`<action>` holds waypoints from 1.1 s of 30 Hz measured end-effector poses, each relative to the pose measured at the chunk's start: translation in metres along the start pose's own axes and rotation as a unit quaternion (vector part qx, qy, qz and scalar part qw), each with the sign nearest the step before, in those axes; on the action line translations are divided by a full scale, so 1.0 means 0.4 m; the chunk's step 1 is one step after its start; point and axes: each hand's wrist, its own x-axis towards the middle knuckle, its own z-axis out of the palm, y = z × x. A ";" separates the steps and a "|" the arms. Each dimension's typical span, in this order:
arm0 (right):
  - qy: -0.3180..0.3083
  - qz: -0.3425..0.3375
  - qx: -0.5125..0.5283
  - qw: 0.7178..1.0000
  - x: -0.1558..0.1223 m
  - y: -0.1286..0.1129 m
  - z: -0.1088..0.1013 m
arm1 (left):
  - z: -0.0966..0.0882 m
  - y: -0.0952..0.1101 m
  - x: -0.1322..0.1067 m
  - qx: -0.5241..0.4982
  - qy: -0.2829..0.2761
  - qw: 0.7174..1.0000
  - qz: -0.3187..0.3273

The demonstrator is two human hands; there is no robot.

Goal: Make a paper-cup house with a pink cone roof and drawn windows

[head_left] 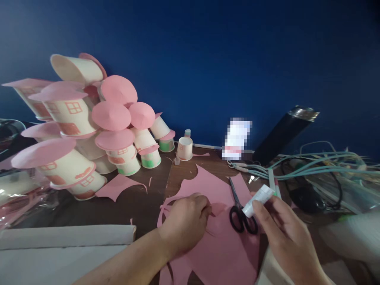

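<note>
My right hand (289, 233) grips a white glue stick (259, 200), held tilted above the pink paper between thumb and fingers. My left hand (188, 219) is closed, its fingertips pinching a small pink paper piece (219, 209) that is partly hidden by the hand. Under both lies a large cut sheet of pink paper (225, 253) with curved edges. Scissors (242, 219) with black handles rest on that sheet, just left of the glue stick, blades pointing away from me.
Paper cups with pink paper cone roofs (111, 114) stand piled at the left. A small cup (185, 149) sits near the blue wall. At the right are a dark bottle (282, 136), cables (311, 170) and a black mouse (307, 199). A pale box edge (68, 236) lies front left.
</note>
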 end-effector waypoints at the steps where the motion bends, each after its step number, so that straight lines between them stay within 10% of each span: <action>1: 0.003 -0.001 0.008 1.000 0.002 0.002 -0.001 | -0.001 0.001 0.001 -0.003 0.003 1.000 -0.003; 14: -0.132 -0.033 -0.009 0.991 -0.037 -0.001 0.031 | -0.003 0.004 0.004 0.024 -0.001 1.000 -0.015; 33: -0.152 -0.054 -0.060 0.985 -0.046 -0.030 0.053 | 0.007 -0.002 -0.002 0.075 -0.003 0.997 0.027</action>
